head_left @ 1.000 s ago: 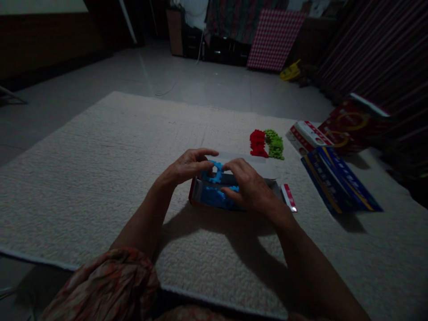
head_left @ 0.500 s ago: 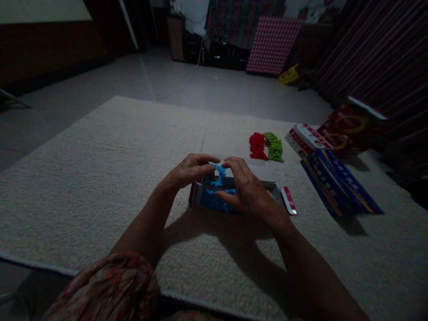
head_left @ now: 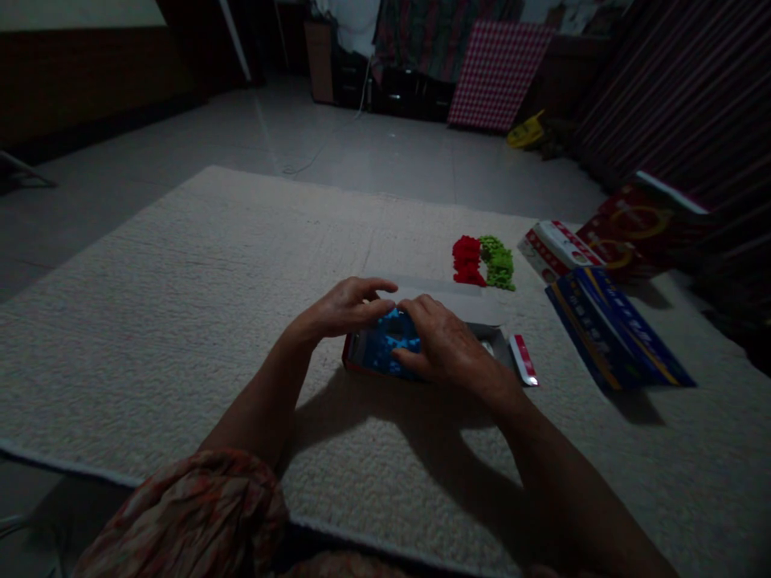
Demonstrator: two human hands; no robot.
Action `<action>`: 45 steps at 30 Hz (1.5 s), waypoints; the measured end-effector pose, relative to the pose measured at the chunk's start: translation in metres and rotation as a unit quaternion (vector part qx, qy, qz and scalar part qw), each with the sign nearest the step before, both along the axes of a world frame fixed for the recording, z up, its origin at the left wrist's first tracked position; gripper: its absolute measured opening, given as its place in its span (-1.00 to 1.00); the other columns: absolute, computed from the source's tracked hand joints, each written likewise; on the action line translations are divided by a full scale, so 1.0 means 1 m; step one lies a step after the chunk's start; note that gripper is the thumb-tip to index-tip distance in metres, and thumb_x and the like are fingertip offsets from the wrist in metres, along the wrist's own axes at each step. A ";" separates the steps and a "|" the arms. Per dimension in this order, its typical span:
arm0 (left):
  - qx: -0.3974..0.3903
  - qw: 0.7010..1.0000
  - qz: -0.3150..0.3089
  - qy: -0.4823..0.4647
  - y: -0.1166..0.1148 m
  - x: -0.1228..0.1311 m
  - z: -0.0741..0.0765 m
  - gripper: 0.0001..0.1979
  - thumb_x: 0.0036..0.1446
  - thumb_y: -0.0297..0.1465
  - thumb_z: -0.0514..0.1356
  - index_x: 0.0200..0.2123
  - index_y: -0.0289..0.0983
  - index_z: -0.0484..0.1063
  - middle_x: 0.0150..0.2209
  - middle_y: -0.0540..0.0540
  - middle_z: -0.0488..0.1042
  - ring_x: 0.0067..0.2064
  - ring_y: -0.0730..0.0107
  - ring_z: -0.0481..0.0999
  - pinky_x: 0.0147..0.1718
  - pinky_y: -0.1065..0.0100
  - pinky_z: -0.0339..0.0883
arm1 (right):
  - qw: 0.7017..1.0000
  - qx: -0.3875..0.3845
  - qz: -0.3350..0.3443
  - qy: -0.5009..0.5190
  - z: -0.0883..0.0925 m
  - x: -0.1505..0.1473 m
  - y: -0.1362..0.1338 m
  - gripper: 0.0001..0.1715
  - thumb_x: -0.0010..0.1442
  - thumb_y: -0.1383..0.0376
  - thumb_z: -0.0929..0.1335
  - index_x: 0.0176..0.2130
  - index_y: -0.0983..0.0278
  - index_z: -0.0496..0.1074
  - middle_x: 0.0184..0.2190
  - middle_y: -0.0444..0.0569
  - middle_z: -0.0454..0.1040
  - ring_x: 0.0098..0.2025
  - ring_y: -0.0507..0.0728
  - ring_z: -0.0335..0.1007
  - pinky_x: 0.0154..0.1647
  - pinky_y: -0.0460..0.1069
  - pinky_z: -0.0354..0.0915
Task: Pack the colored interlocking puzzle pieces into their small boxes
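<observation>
An open cardboard box [head_left: 356, 353] with a white lid flap lies on the cream rug [head_left: 181, 305] in front of me. It is filled with blue plastic pieces [head_left: 385, 341]. My left hand [head_left: 346, 307] and my right hand [head_left: 442, 345] meet over the box, fingers curled and pinching a blue piece between them, low against the pile. My right hand covers the right half of the box.
A red pile [head_left: 466, 260] and a green pile [head_left: 499, 262] of plastic pieces lie beyond the box. To the right are a red-and-white box [head_left: 557, 245], a flattened blue box [head_left: 614, 325] and a red box [head_left: 644, 221]. Furniture and a checked board [head_left: 497, 74] stand at the far wall.
Both hands have come down with the blue piece, from a little above the box to the level of the pile inside it.
</observation>
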State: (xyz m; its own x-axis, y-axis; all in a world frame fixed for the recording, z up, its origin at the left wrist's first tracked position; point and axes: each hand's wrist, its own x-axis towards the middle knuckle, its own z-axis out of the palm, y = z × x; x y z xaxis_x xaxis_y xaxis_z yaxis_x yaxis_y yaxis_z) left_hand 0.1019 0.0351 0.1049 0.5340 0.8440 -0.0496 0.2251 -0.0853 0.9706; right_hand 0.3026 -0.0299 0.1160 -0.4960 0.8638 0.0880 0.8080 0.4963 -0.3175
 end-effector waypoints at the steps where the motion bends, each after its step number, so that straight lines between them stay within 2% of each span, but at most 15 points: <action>1: 0.019 1.000 0.024 0.002 0.000 -0.005 0.004 -0.56 0.07 -0.28 0.27 -0.01 -0.38 0.49 -0.39 -0.10 0.54 -0.43 0.44 0.51 -0.50 0.45 0.33 | 1.000 -0.012 0.014 -0.002 0.000 0.001 0.000 -0.53 0.14 0.30 0.41 0.01 0.25 0.25 -0.10 0.09 0.37 -0.05 0.25 0.32 -0.02 0.15 0.31; 3: 0.044 0.997 0.067 -0.001 0.002 -0.015 0.010 -0.54 0.08 -0.26 0.27 0.02 -0.37 0.47 -0.33 -0.13 0.56 -0.35 0.36 0.57 -0.46 0.44 0.36 | 0.998 -0.032 0.048 -0.002 0.000 0.004 0.000 -0.53 0.13 0.29 0.43 0.01 0.23 0.26 -0.07 0.07 0.36 -0.03 0.24 0.31 0.01 0.14 0.30; 6: 0.052 0.993 0.104 0.000 0.005 -0.025 0.017 -0.56 0.09 -0.26 0.27 0.02 -0.36 0.47 -0.33 -0.14 0.56 -0.33 0.34 0.60 -0.47 0.44 0.35 | 0.995 -0.060 0.081 -0.005 -0.002 0.005 0.002 -0.48 0.10 0.27 0.46 0.03 0.21 0.28 -0.06 0.05 0.36 -0.03 0.23 0.31 0.03 0.13 0.28; 10: 0.050 0.992 0.112 0.001 0.009 -0.028 0.016 -0.60 0.09 -0.29 0.26 -0.01 -0.36 0.49 -0.37 -0.11 0.56 -0.39 0.40 0.58 -0.48 0.46 0.34 | 0.993 -0.081 0.083 -0.020 -0.008 0.003 0.007 -0.45 0.08 0.23 0.48 0.04 0.21 0.31 -0.06 0.05 0.37 -0.03 0.23 0.33 0.01 0.12 0.29; 16: 0.046 0.991 0.127 -0.016 0.013 -0.031 0.015 -0.64 0.07 -0.33 0.26 -0.07 -0.38 0.50 -0.48 -0.02 0.49 -0.54 0.54 0.44 -0.54 0.48 0.32 | 0.993 -0.081 0.083 -0.027 -0.010 0.000 0.009 -0.44 0.10 0.22 0.48 0.06 0.21 0.33 -0.04 0.06 0.40 -0.01 0.24 0.35 0.00 0.11 0.28; 21: 0.045 0.986 0.159 -0.028 0.012 -0.034 0.019 -0.65 0.07 -0.35 0.26 -0.07 -0.39 0.51 -0.45 -0.06 0.49 -0.54 0.53 0.42 -0.54 0.45 0.32 | 0.992 -0.087 0.086 -0.015 -0.009 0.001 0.008 -0.45 0.08 0.27 0.50 0.04 0.23 0.36 -0.04 0.09 0.44 0.00 0.27 0.37 0.01 0.15 0.31; 27: 0.033 0.984 0.174 -0.027 0.011 -0.033 0.020 -0.67 0.06 -0.38 0.25 -0.09 -0.39 0.52 -0.46 -0.06 0.47 -0.54 0.53 0.41 -0.54 0.44 0.30 | 0.992 -0.071 0.101 0.015 -0.023 0.002 0.010 -0.58 0.10 0.30 0.47 -0.03 0.19 0.42 -0.11 0.03 0.47 -0.06 0.24 0.41 -0.04 0.14 0.35; 30: 0.038 0.984 0.170 -0.032 0.011 -0.032 0.020 -0.67 0.06 -0.38 0.25 -0.09 -0.39 0.51 -0.46 -0.06 0.47 -0.55 0.54 0.40 -0.54 0.44 0.29 | 0.992 -0.074 0.101 0.017 -0.018 0.002 0.010 -0.60 0.11 0.33 0.45 -0.03 0.19 0.42 -0.12 0.02 0.48 -0.09 0.22 0.42 -0.06 0.12 0.35; 33: 0.040 0.983 0.176 -0.023 0.014 -0.034 0.018 -0.66 0.06 -0.38 0.24 -0.09 -0.40 0.51 -0.47 -0.05 0.47 -0.57 0.54 0.38 -0.55 0.43 0.28 | 0.992 -0.055 0.097 0.060 -0.002 0.016 0.007 -0.67 0.18 0.30 0.41 -0.02 0.21 0.41 -0.10 0.03 0.49 -0.09 0.18 0.43 -0.06 0.09 0.35; 34: 0.042 0.982 0.185 -0.016 0.016 -0.035 0.016 -0.66 0.05 -0.37 0.24 -0.09 -0.40 0.52 -0.48 -0.05 0.46 -0.58 0.54 0.37 -0.56 0.43 0.27 | 0.992 -0.038 0.085 0.090 0.005 0.026 0.005 -0.71 0.21 0.28 0.39 -0.04 0.23 0.42 -0.11 0.03 0.50 -0.11 0.17 0.44 -0.06 0.07 0.36; 36: 0.044 0.977 0.210 -0.002 0.022 -0.039 0.010 -0.66 0.04 -0.37 0.25 -0.11 -0.40 0.53 -0.51 -0.03 0.44 -0.60 0.55 0.34 -0.59 0.44 0.22 | 0.987 0.010 0.017 0.158 0.015 0.050 0.001 -0.80 0.23 0.23 0.36 -0.13 0.24 0.45 -0.18 0.02 0.53 -0.15 0.17 0.47 -0.10 0.06 0.36; 38: 0.032 0.971 0.235 0.009 0.030 -0.043 0.000 -0.68 0.01 -0.36 0.25 -0.15 -0.40 0.54 -0.54 -0.02 0.41 -0.61 0.56 0.31 -0.62 0.45 0.16 | 0.971 0.053 -0.106 0.207 0.020 0.079 -0.002 -0.83 0.24 0.20 0.35 -0.21 0.21 0.47 -0.26 -0.01 0.55 -0.19 0.17 0.48 -0.13 0.07 0.37; 41: 0.002 0.968 0.250 0.023 0.040 -0.045 -0.014 -0.68 -0.05 -0.35 0.27 -0.20 -0.40 0.54 -0.57 -0.01 0.40 -0.63 0.54 0.29 -0.65 0.44 0.11 | 0.927 0.096 -0.260 0.253 0.017 0.116 -0.006 -0.86 0.17 0.18 0.38 -0.29 0.19 0.50 -0.34 -0.04 0.56 -0.26 0.17 0.48 -0.18 0.07 0.38; 43: -0.010 0.968 0.249 0.025 0.042 -0.043 -0.019 -0.67 -0.08 -0.33 0.28 -0.22 -0.39 0.54 -0.58 -0.01 0.40 -0.63 0.53 0.29 -0.65 0.44 0.10 | 0.900 0.103 -0.315 0.283 0.012 0.131 -0.006 -0.85 0.14 0.18 0.40 -0.31 0.20 0.50 -0.36 -0.04 0.56 -0.27 0.17 0.48 -0.19 0.07 0.39; 45: -0.017 0.970 0.241 0.026 0.041 -0.039 -0.021 -0.66 -0.10 -0.32 0.29 -0.23 -0.38 0.54 -0.58 -0.01 0.41 -0.63 0.51 0.30 -0.65 0.44 0.11 | 0.879 0.107 -0.339 0.317 0.005 0.140 -0.004 -0.83 0.12 0.16 0.41 -0.32 0.21 0.50 -0.35 -0.05 0.56 -0.26 0.17 0.49 -0.18 0.08 0.40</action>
